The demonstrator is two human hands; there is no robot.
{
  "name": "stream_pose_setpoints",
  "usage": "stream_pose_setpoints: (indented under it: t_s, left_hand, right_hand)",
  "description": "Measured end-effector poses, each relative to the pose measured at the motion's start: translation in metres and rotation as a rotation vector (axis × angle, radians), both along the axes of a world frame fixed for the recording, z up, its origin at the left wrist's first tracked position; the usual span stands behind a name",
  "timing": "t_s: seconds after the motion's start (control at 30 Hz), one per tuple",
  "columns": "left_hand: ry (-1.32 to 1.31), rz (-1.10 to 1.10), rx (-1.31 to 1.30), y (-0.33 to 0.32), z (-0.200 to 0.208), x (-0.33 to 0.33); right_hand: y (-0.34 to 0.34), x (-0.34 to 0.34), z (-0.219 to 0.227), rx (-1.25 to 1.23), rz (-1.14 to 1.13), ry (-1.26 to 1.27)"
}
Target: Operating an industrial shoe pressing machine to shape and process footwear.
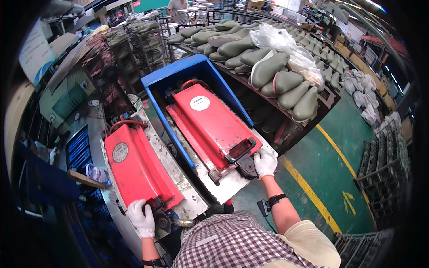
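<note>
Two long red metal covers lie side by side on worn metal plates before me: the left cover (134, 167) and the right cover (212, 120). Each carries a round pale label and a black handle at its near end. My left hand (142, 219), in a white knit glove, curls its fingers at the left cover's black handle (154, 203). White-gloved too, my right hand (265, 163) closes against the side of a black block (246, 166) below the right cover's handle (241, 150). Its fingertips are partly hidden.
A blue metal hood (176, 69) surrounds the right cover's far end. Behind it stands a rack stacked with green boot-shaped pieces (268, 71) and clear plastic (286, 42). Yellow lines (308, 192) mark the green floor at right, beside empty grey racks (383, 156).
</note>
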State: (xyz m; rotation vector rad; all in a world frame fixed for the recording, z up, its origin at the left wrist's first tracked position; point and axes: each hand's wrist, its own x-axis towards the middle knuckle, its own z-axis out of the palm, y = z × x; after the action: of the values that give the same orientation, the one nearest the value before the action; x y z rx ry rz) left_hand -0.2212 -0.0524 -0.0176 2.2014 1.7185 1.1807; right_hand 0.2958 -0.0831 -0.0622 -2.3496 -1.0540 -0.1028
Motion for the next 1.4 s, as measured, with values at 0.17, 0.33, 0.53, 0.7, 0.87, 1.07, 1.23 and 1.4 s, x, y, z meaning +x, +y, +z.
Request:
stream_pose_setpoints:
  t_s: [0.17,0.33,0.53,0.7,0.87,1.07,1.23,1.4]
  left_hand:
    - [0.138,0.019,0.074,0.0,0.01,0.007]
    - [0.207,-0.089,-0.015,-0.001,0.002,0.014]
    - [0.394,-0.113,-0.401,0.006,0.022,0.016]
    - [0.465,-0.02,-0.612,0.015,0.024,0.021]
    - [0.448,-0.006,-0.658,0.016,0.033,0.026]
    - [0.456,-0.045,-0.682,0.017,0.037,0.025]
    - [0.438,-0.026,-0.647,0.015,0.032,0.021]
    - [0.429,-0.04,-0.654,0.017,0.032,0.022]
  right_hand:
    - [0.0,-0.003,0.007,-0.047,-0.004,0.01]
    - [0.001,-0.001,0.005,-0.116,-0.027,-0.01]
    - [0.004,0.0,0.004,-0.211,-0.053,0.013]
    - [0.009,0.001,0.004,-0.301,-0.064,0.022]
    - [0.011,0.007,0.001,-0.352,-0.086,0.038]
    - [0.011,0.009,-0.003,-0.356,-0.097,0.029]
    - [0.011,0.003,0.001,-0.344,-0.103,0.039]
    - [0.011,0.005,0.001,-0.336,-0.107,0.026]
